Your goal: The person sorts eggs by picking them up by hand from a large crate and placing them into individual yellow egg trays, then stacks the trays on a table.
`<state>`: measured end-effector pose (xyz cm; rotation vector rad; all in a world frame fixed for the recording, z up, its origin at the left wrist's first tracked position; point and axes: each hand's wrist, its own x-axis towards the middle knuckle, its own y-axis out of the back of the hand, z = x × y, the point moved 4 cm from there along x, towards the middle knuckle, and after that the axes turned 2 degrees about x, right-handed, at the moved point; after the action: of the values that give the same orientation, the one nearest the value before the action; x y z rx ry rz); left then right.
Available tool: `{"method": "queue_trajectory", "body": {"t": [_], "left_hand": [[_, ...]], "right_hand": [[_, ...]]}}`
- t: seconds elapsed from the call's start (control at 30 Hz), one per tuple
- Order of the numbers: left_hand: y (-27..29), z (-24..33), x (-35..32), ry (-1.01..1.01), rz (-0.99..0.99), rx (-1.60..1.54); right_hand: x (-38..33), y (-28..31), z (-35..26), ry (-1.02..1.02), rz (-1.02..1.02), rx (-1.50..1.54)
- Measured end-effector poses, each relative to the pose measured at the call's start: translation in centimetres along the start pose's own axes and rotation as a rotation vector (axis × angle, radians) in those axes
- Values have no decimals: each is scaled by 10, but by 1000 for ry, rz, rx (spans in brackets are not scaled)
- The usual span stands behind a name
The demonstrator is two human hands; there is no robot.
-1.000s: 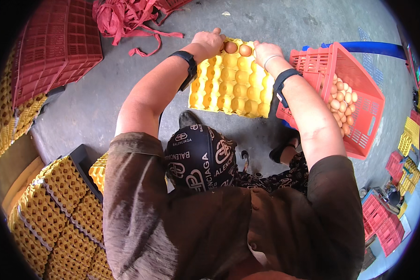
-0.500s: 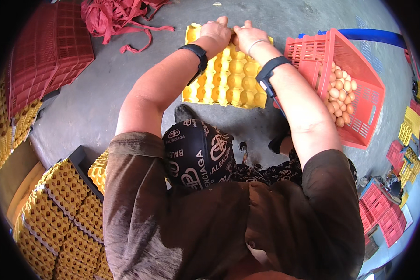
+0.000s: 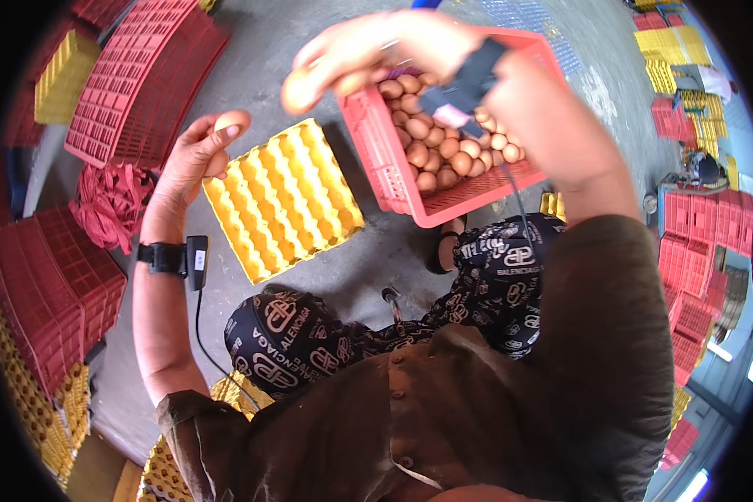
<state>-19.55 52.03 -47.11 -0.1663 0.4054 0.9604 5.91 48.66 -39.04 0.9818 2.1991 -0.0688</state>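
Note:
My left hand holds a brown egg at the far left corner of a yellow egg tray that lies on the grey floor. All the cups I can see in the tray hold nothing. My right hand, blurred by motion, is raised above the left rim of a red plastic basket and grips at least one brown egg. The basket holds several brown eggs. Both wrists carry black bands, with a cable running from the left one.
Red egg trays are stacked at the upper left, with a heap of red straps beside them. More yellow trays stand at the lower left. Red and yellow crates fill the right side. My patterned trousers are below the tray.
The view has swung. Both hands left the tray's far edge; the left now holds an egg at the tray's corner and the right has risen over the basket with an egg.

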Motion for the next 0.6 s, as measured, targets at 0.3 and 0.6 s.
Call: {"method": "queue_trajectory", "body": {"t": [0.3,0.6], "left_hand": [[-299,93,53,-61,-684,925],[-348,19,121,-88,-550,1460]], "right_hand": [[-140,124,300,-228,640,407],[-101,115,331,-268,837,439]]}}
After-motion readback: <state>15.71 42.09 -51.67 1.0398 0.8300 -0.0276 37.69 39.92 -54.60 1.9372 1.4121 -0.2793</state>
